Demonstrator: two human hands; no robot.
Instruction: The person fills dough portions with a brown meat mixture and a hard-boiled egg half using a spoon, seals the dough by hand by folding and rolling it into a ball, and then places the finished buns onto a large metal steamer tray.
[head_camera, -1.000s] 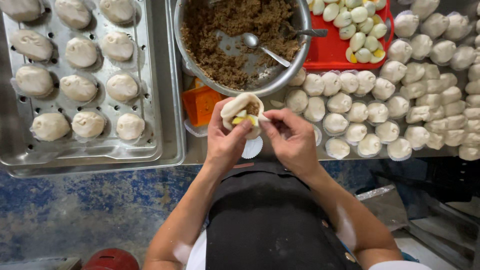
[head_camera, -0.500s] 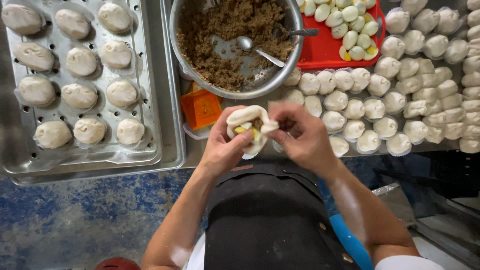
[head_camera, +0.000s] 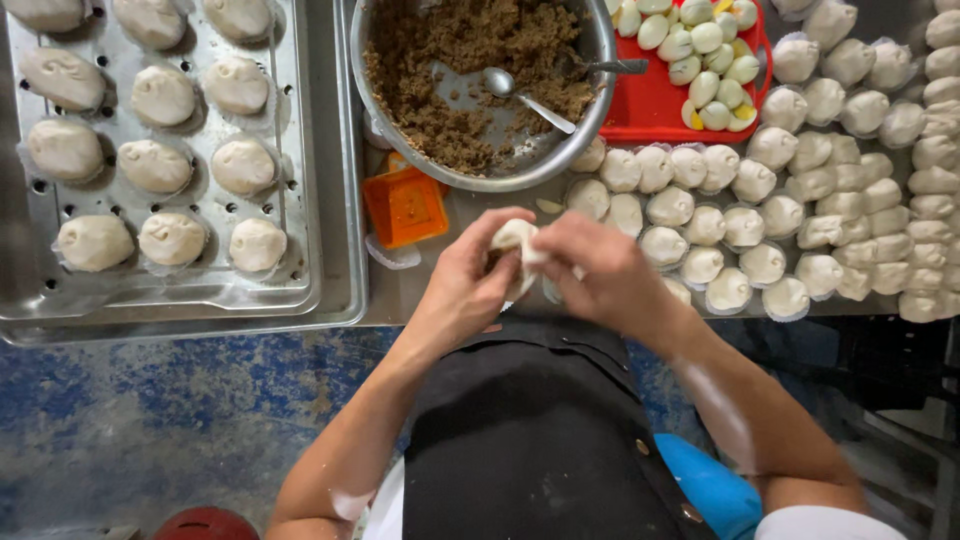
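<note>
Both hands meet just below the metal bowl (head_camera: 590, 90) of brown filling, over the near edge of the bench (head_camera: 440, 290). The left hand (head_camera: 470, 280) cups a white dough bun (head_camera: 515, 240) from underneath, its fingers curled around the side, while the right hand (head_camera: 600, 265) lies over the top with its fingers pressed together on the dough — pinching it closed, with a little dark filling showing at the left of the bun. A spoon (head_camera: 525, 95) lies inside the bowl on the bare metal patch. Left of the bowl sits a perforated steel tray (head_camera: 300, 270) holding rows of shaped buns on paper liners; just below the bowl's left rim lies an orange square mould (head_camera: 405, 205). Right of the bowl a red tray (head_camera: 650, 100) carries peeled egg pieces, and beyond it rows of dough balls (head_camera: 760, 210) — each on a liner — fill the bench.
</note>
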